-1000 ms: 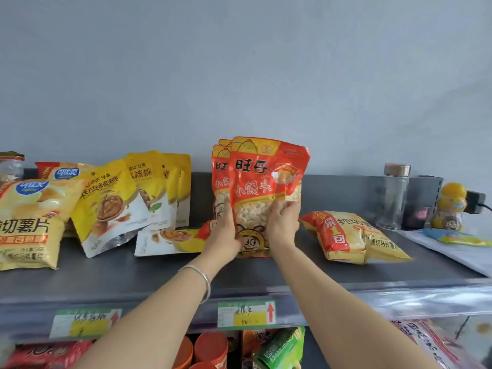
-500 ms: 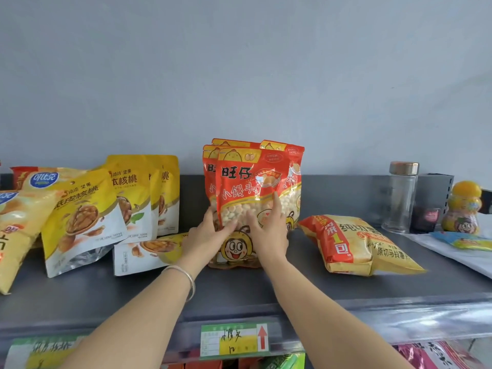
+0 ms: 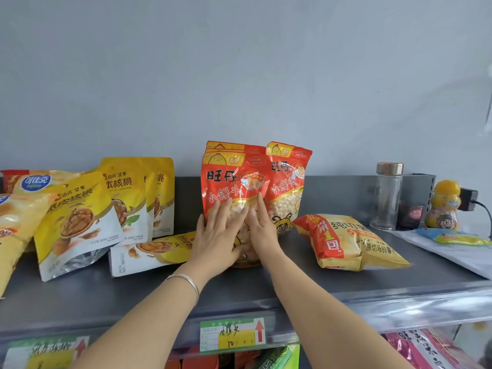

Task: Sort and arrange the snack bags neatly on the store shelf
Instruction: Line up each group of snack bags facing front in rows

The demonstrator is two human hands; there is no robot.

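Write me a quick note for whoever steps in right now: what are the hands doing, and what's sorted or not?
Left hand: open, fingers flat against the front red bag.
Right hand: open, pressing the same bag.
Done: the red bags stand upright together mid-way along the shelf; walnut bags stand to their left.
Left: one flat walnut bag and the chip bag lying at right likely need standing up.

Bright, soft, even light leaves only faint shadows on the shelf (image 3: 80,296). White glare streaks the plastic rail (image 3: 415,307) at 4 o'clock. The wide lens bows the edges, and the label (image 3: 45,352) at 7 o'clock is blurred.
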